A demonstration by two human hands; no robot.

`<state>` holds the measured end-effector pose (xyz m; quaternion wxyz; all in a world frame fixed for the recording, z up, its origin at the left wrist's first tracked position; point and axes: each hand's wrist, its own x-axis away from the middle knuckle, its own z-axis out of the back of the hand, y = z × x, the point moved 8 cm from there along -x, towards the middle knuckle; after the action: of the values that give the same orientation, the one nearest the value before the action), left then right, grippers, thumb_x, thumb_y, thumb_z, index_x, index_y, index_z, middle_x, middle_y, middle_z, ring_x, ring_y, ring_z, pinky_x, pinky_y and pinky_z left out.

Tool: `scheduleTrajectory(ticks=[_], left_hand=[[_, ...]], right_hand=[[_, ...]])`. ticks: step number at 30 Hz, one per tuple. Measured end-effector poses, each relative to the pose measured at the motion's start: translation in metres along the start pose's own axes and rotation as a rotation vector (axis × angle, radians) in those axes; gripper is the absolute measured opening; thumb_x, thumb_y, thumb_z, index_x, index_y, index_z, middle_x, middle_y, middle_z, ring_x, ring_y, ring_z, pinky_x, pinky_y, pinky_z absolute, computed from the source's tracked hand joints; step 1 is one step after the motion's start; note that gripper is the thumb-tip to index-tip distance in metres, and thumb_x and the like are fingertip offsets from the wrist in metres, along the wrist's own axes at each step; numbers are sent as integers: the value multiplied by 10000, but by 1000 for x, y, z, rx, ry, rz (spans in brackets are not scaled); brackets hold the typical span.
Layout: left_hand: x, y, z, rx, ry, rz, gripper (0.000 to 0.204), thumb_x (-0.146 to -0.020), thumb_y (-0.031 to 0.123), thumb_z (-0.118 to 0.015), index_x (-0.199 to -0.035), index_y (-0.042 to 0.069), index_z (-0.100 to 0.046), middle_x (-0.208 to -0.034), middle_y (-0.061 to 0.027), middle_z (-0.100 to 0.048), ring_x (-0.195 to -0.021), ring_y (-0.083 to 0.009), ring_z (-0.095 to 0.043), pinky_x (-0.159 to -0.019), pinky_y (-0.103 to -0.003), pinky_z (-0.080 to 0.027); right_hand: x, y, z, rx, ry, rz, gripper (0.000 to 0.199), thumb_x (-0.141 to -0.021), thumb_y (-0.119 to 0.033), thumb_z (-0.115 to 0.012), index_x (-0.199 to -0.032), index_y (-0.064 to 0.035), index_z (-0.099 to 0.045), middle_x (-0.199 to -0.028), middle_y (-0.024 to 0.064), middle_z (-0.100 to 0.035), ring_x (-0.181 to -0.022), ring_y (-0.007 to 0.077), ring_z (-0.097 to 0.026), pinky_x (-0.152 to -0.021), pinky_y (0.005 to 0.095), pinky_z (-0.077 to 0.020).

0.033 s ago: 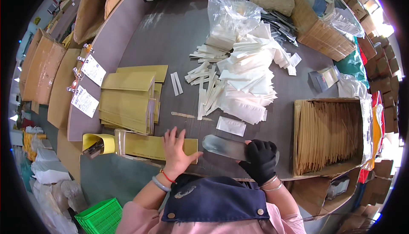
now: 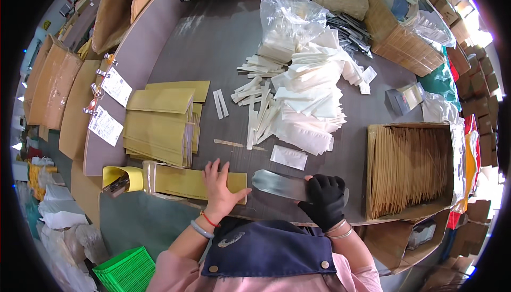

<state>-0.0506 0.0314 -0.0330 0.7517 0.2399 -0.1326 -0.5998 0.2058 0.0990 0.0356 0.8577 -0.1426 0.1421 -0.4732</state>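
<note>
My left hand (image 2: pixel 219 188) lies with its fingers spread on a long yellow-brown paper envelope (image 2: pixel 178 182) at the table's near edge. In a black fingerless glove, my right hand (image 2: pixel 326 199) grips a long, flat, greyish see-through strip (image 2: pixel 279 183) with a rounded left end. What the strip is, I cannot tell. It lies low over the table, just right of the envelope, and the glove hides part of it. One flat white packet (image 2: pixel 289 157) rests beyond the strip. Farther off is a large heap of white packets (image 2: pixel 311 98).
Left of centre sits a stack of yellow-brown envelopes (image 2: pixel 158 124). A yellow holder (image 2: pixel 136 179) stands at the near left. On the right, an open carton (image 2: pixel 458 164) is packed with brown upright sheets. A green basket (image 2: pixel 128 272) is below the table, and a grey partition (image 2: pixel 141 42) borders the left.
The see-through strip has shifted very slightly left and looks sharper. Both hands keep nearly the same place and grip.
</note>
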Motion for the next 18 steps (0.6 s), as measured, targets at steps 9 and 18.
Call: scheduleTrajectory(ticks=[9,18], left_hand=[[0,0,3,103,-55,32,851,-625,325,-906,-1320,3,-534,-1424,-202,-465,-1364,-428,-352,-1137,-546,-249],[-104,10,-29,59,-47,32,334,-751,207,-806,-999,45,-652,-1075,-135,-656,-997,-344,-621,-852,-492,-459]], right_hand=[[-10,-32,-49,-120,-231,146,656,-630,-361,-833,-1192,-134,-580,-1109,86,-583,-1076,281,-546,-969,490,-348],[-14,14,-18,-119,183,57,531,-688,-308,-828,-1143,-119,-630,-1106,104,-637,-1035,310,-582,-903,433,-424]])
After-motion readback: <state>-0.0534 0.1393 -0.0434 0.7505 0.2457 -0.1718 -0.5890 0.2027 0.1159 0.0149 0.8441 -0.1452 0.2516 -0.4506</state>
